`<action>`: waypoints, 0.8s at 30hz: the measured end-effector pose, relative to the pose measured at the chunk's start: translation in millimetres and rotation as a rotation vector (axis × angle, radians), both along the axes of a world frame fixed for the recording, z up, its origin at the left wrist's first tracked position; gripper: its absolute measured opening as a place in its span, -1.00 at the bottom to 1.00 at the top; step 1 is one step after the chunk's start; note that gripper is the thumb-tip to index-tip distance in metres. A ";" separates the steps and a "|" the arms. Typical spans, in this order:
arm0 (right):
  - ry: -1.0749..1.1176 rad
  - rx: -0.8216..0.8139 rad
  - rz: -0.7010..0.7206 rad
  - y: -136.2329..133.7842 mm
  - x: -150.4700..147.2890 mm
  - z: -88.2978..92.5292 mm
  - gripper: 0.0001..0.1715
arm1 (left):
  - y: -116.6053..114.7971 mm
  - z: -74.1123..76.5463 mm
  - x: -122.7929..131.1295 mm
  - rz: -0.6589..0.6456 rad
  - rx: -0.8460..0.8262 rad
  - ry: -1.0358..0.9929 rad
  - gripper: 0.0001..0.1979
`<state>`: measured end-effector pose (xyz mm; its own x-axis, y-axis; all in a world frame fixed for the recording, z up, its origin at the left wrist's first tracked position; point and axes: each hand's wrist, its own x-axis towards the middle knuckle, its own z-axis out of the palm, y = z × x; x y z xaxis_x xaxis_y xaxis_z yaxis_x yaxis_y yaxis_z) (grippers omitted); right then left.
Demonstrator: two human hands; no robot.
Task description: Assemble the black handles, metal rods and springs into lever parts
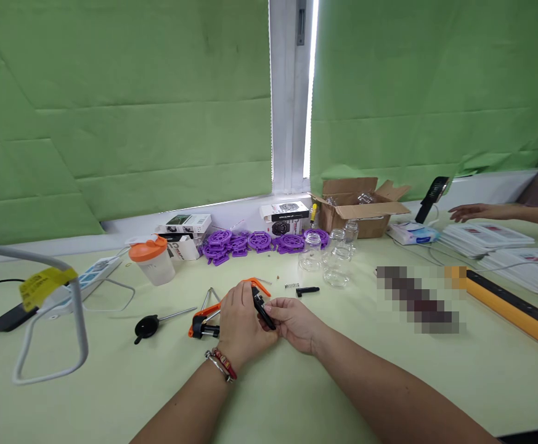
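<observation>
My left hand (242, 320) is closed round a black plastic part (262, 308), its fingers wrapped over the far side. The fingertips of my right hand (296, 324) pinch the lower end of the same part. What kind of part it is cannot be made out. Just beyond my hands lie a metal spring (291, 286) and a small black plastic piece (307, 291). Left of my left hand, partly hidden by it, is an orange and black frame with metal rods (199, 325). A black disc with a long metal rod (147, 327) lies farther left.
Purple plastic parts (259, 241), glass jars (336, 271) and a cardboard box (356, 213) line the back. An orange-lidded cup (155, 262) and power strip (86, 282) stand left. Another person's hand (481, 213) hovers over white stacks (488, 238) at right.
</observation>
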<state>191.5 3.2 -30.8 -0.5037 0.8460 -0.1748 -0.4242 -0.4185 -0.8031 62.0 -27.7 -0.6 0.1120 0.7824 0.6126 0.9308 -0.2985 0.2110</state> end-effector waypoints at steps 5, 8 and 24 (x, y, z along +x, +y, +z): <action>0.000 -0.015 -0.003 -1.4 -2.0 0.8 -0.68 | 0.1 0.7 -0.4 -0.006 -0.005 -0.002 -0.31; 0.005 0.011 -0.017 -1.4 -0.9 0.7 -0.71 | -0.2 1.3 -0.6 -0.008 -0.007 0.006 -0.30; 0.109 -0.043 -0.008 1.4 -5.3 -5.3 -0.68 | 1.6 -1.2 -0.6 0.036 0.045 0.082 -0.34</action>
